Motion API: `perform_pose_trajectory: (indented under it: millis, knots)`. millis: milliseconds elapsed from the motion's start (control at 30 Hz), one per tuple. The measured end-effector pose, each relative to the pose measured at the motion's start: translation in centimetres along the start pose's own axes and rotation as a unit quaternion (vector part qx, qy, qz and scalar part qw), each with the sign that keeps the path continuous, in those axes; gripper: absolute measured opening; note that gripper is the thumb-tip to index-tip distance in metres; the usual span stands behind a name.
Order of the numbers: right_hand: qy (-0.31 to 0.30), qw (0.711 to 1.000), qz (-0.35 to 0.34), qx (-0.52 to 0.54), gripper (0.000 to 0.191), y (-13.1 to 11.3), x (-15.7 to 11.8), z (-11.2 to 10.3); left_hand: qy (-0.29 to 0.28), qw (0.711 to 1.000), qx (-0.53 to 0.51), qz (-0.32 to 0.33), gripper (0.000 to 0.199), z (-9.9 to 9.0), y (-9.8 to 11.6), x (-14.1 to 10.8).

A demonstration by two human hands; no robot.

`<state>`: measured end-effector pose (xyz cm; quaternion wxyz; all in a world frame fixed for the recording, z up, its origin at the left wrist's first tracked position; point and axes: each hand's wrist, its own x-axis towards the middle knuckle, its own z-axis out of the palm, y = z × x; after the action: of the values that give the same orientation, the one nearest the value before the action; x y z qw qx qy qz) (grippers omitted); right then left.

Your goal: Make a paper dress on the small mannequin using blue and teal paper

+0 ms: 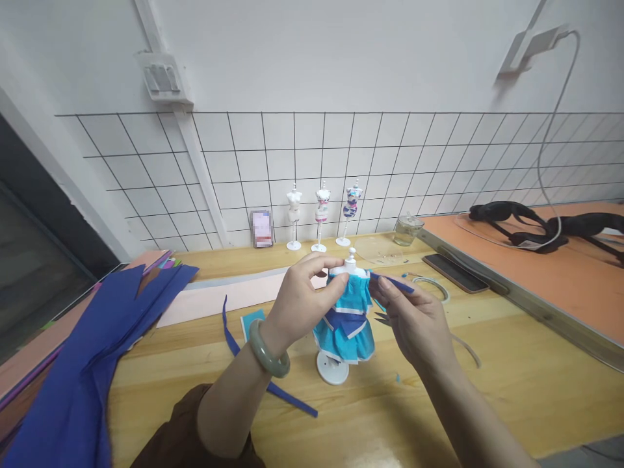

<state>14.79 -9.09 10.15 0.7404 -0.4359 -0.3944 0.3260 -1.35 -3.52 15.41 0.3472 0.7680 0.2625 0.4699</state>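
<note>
A small white dress form [350, 261] stands upright on its round base, wearing a turquoise crepe-paper dress [350, 343] with white trim and a dark blue waist piece [348, 321]. At its left shoulder, my left hand [305, 289] is closed around the upper body, thumb on the front and fingers behind. My right hand [414, 318] pinches a narrow dark blue strip [403, 284] beside the form's right shoulder. The strip's inner end meets the bodice edge. Scissors [383, 318] lie partly hidden behind my right hand.
Another blue strip [292, 398] lies under my left wrist. Blue paper [92, 364] covers the left side. Three small dress forms [322, 207] stand at the wall near a propped phone [262, 229]. A glass [408, 230] and a dark phone [455, 272] lie right.
</note>
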Motion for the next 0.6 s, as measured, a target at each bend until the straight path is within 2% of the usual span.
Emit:
perform_pose_trajectory:
  millis: [300,600]
  knots:
    - [0.002,0.995,-0.056,-0.086,0.014,-1.2,-1.0,0.3,0.003,1.000,0.006,0.001,0.019,0.1,-0.1,0.1]
    - [0.048,0.982,-0.100,-0.152,0.012,-2.2,-1.9,1.6,0.020,0.998,0.044,0.031,0.017,0.4,0.5,-0.2]
